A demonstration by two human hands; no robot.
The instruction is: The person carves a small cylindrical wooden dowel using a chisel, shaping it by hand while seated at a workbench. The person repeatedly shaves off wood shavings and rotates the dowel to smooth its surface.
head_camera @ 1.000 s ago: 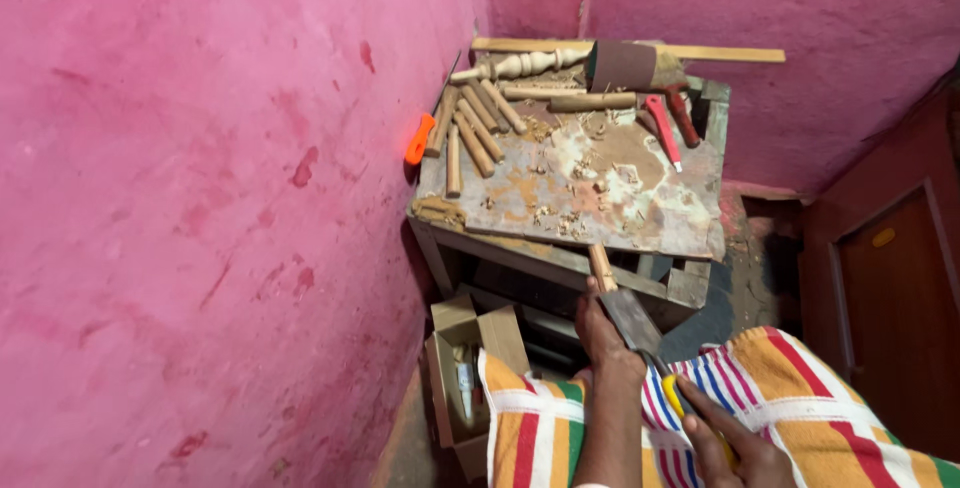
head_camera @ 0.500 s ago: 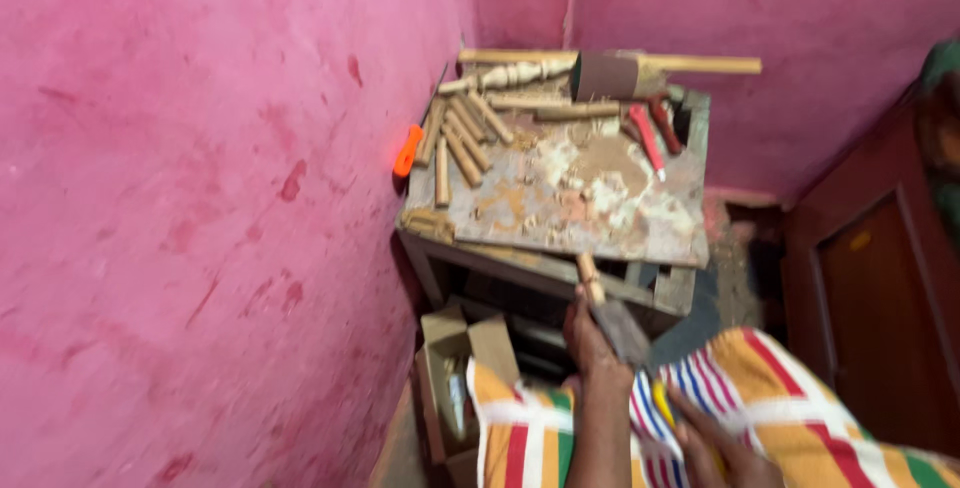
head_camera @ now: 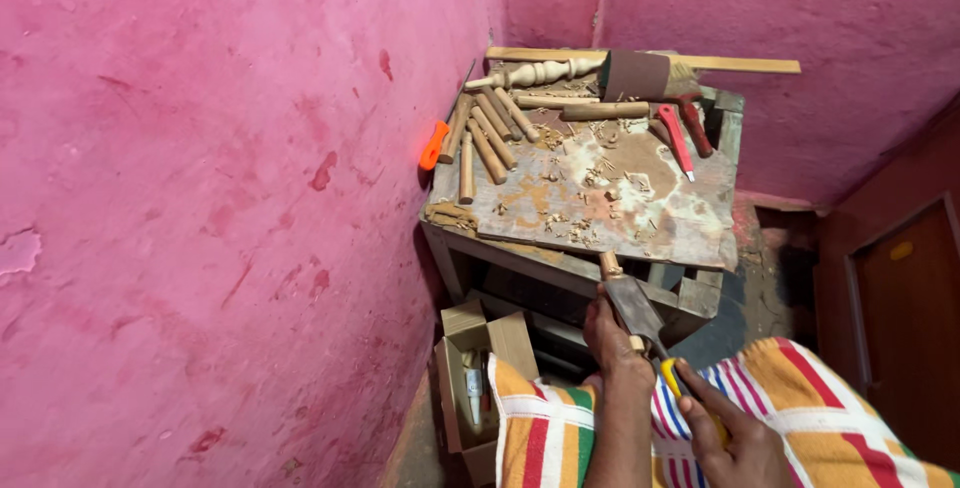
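Hands: left hand [head_camera: 612,340] is clamped around a short wooden piece [head_camera: 611,266], whose pale end sticks up past the fingers; right hand [head_camera: 728,436] is closed on the yellow handle [head_camera: 672,376] of a flat metal file [head_camera: 634,308].
File: blade lies slantwise against the wooden piece, just in front of the workbench edge.
Lap: striped cloth [head_camera: 800,418] in orange, white, green, red and blue lies under both hands.
Workbench [head_camera: 600,210]: worn top, littered with pale shavings; stands in the corner of the pink walls [head_camera: 200,198].
Bench top, far end: turned spindle [head_camera: 535,74], row of plain dowels [head_camera: 485,133], long flat batten [head_camera: 740,65], dark block [head_camera: 636,74], red-handled tool [head_camera: 676,141].
Bench side: orange handle [head_camera: 433,145] juts out toward the wall.
Floor, left of lap: open cardboard box [head_camera: 478,368] with small items inside, too dim to tell.
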